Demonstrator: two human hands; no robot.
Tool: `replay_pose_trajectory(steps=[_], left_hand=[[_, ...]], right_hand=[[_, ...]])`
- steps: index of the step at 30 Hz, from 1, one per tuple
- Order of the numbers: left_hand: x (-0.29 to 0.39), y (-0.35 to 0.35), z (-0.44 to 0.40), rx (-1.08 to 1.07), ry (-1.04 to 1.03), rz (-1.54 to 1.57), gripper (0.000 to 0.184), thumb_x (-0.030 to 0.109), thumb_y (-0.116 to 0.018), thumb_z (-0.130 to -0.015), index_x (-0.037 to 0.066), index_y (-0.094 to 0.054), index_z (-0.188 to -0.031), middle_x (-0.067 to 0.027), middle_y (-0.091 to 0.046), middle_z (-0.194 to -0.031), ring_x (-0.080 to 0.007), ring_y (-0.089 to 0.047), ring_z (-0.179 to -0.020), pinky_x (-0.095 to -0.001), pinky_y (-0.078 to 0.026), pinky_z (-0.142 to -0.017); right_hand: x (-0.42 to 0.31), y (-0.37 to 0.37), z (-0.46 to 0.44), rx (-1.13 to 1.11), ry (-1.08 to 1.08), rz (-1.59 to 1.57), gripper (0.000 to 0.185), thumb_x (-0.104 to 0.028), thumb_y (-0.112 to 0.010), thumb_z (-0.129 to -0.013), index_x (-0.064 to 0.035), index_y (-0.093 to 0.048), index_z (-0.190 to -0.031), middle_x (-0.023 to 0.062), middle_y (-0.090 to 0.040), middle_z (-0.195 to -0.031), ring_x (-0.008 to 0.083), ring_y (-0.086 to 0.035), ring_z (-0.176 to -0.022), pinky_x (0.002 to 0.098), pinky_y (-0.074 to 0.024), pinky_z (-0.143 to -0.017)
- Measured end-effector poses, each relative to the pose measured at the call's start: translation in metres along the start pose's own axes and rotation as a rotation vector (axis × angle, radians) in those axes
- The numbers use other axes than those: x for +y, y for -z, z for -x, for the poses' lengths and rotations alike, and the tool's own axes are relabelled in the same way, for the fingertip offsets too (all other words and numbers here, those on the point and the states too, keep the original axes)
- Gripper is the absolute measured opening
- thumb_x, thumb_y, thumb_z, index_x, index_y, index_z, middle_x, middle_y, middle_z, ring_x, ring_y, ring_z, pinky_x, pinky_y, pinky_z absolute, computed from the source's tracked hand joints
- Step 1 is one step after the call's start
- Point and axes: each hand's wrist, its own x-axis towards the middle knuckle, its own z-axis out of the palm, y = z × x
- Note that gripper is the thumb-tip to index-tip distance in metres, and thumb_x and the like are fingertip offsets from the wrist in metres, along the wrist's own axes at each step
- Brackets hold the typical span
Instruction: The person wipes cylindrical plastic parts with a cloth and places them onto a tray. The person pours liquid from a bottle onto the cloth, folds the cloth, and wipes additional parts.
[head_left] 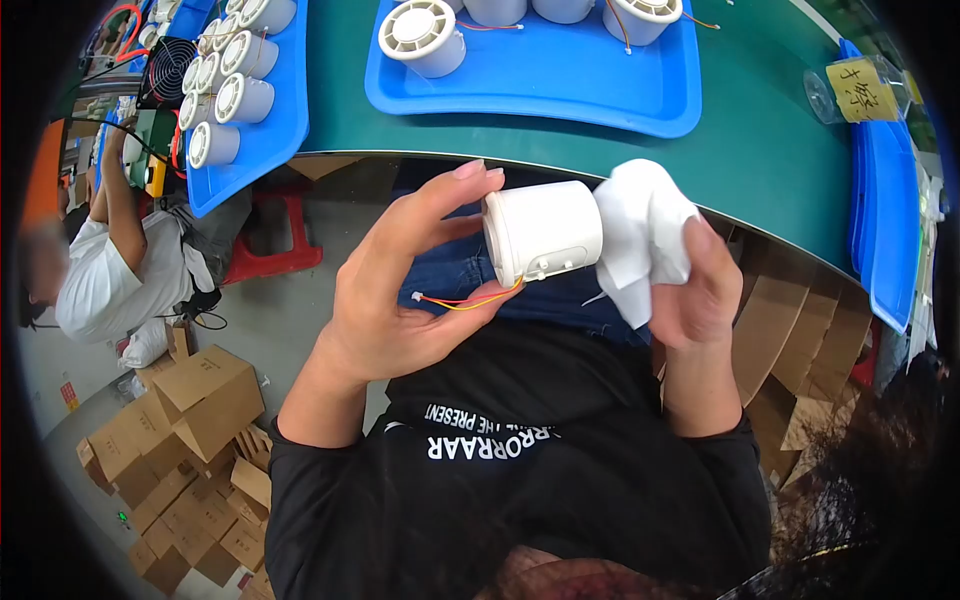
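My left hand (400, 270) grips a white cylindrical plastic housing (548, 232) by one end, thumb below and fingers above. The housing lies on its side in the air over my lap. Thin red and yellow wires (465, 300) with a small white connector hang from its lower edge across my thumb. A crumpled white cloth (642, 235) is pinched in my right hand (700, 285), close against or touching the housing's other end. The cloth hides part of my right fingers.
A blue tray (540, 95) with several similar white units stands on the green table (450, 140). Another loaded blue tray (255, 150) is at left. A clear jar with a yellow label (868, 90) sits at right. Cardboard boxes (195, 400) and a seated co-worker (120, 250) are at left.
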Motion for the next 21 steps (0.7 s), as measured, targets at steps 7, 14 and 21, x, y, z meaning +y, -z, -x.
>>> replay_pose_trajectory(steps=[7,14,21], left_hand=[[-0.001,-0.007,-0.013,-0.05,0.059,0.004,0.094,-0.007,-0.084,-0.072,-0.007,-0.033,-0.151,-0.0262,-0.056,-0.137,-0.0372,-0.06,-0.128,-0.0453,-0.059,-0.097],[0.002,-0.002,-0.027,0.066,0.141,0.114,0.083,-0.004,-0.088,-0.069,-0.007,-0.048,-0.142,-0.0221,-0.057,-0.141,-0.0334,-0.062,-0.126,-0.0429,-0.056,-0.101],[-0.009,0.036,-0.078,0.005,0.001,-0.482,0.061,0.003,-0.083,-0.07,-0.001,-0.064,-0.128,-0.0155,-0.069,-0.126,-0.0313,-0.067,-0.113,-0.0384,-0.052,-0.099]], right_hand=[[-0.026,-0.002,-0.009,0.215,0.345,0.757,0.045,-0.03,-0.048,-0.106,0.0049,-0.055,-0.133,0.0164,-0.066,-0.12,0.0254,-0.064,-0.108,0.037,-0.0485,-0.092],[-0.027,-0.002,-0.021,-0.173,0.53,1.55,0.039,-0.025,-0.054,-0.103,0.0013,-0.064,-0.13,0.0155,-0.068,-0.123,0.0299,-0.066,-0.11,0.0416,-0.0492,-0.095],[-0.032,0.043,-0.028,0.366,0.588,0.654,0.045,-0.028,-0.044,-0.11,0.0096,-0.058,-0.129,0.0152,-0.067,-0.119,0.0198,-0.063,-0.108,0.0332,-0.0476,-0.096]])
